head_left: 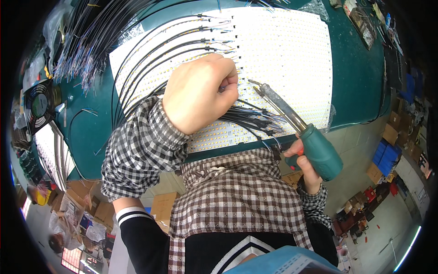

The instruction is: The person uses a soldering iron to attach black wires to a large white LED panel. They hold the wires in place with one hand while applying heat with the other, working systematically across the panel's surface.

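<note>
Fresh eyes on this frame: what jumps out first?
Probably the green-handled soldering iron in the right hand, its tip over the big white LED panel at centre. The left hand is curled over that panel's middle, its fingertips mostly hidden. Next, the dense spray of dark cables at upper left.

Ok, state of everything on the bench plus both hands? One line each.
Left hand: fingers curled over the panel; what it holds is unclear
Right hand: closed around the soldering gun
Soldering gun: held, tip over the panel; heat can't be told
LED panel: lying on the table, partly covered
Upper-left cable bundle: loose, wire ends splayed
Fan: spinning or stopped, can't tell
</note>
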Demonstrator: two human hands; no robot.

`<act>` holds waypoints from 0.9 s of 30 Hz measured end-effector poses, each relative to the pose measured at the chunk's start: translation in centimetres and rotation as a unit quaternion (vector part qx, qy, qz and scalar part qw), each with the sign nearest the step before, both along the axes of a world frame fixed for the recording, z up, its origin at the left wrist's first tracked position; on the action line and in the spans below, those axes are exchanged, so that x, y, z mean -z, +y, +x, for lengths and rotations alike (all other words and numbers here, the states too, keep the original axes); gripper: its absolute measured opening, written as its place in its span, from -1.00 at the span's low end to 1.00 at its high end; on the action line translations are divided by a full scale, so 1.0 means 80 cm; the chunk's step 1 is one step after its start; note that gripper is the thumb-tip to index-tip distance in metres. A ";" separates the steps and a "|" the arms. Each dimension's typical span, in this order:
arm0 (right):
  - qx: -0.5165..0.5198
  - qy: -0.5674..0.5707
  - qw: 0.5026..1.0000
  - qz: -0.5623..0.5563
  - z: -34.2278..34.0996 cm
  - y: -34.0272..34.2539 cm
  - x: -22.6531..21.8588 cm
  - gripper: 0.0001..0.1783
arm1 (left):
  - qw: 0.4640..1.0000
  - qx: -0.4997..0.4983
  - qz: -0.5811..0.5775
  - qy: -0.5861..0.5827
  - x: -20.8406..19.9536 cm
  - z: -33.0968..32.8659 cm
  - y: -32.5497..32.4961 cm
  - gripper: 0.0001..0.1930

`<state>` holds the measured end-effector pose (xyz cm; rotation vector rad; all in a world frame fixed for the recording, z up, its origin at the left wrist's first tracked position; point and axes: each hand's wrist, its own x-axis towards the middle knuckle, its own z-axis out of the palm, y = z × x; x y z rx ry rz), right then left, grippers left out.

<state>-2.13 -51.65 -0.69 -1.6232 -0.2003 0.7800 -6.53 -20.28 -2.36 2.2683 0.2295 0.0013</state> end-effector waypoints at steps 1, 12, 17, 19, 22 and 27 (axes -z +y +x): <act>-0.025 -0.018 1.000 -0.004 0.001 -0.002 0.000 -0.41 | 1.000 0.002 -0.002 0.002 -0.001 -0.001 0.000 -0.90; -0.021 -0.061 0.996 0.059 0.010 -0.009 0.000 -0.35 | 0.983 0.110 0.108 -0.104 -0.010 -0.025 0.002 -0.80; -0.010 -0.059 0.996 0.070 0.007 -0.016 0.005 -0.35 | 0.975 0.135 0.144 -0.097 -0.007 -0.017 -0.001 -0.81; 0.001 -0.060 0.996 0.072 0.004 -0.013 0.011 -0.35 | 0.963 0.108 0.210 -0.129 -0.002 -0.024 -0.001 -0.81; 0.007 -0.069 0.996 0.062 0.004 -0.010 0.012 -0.34 | 0.948 0.031 0.300 -0.100 -0.019 -0.048 -0.004 -0.80; 0.000 -0.085 0.995 0.054 0.009 -0.009 0.011 -0.33 | 0.962 -0.004 0.256 -0.094 -0.013 -0.053 0.000 -0.75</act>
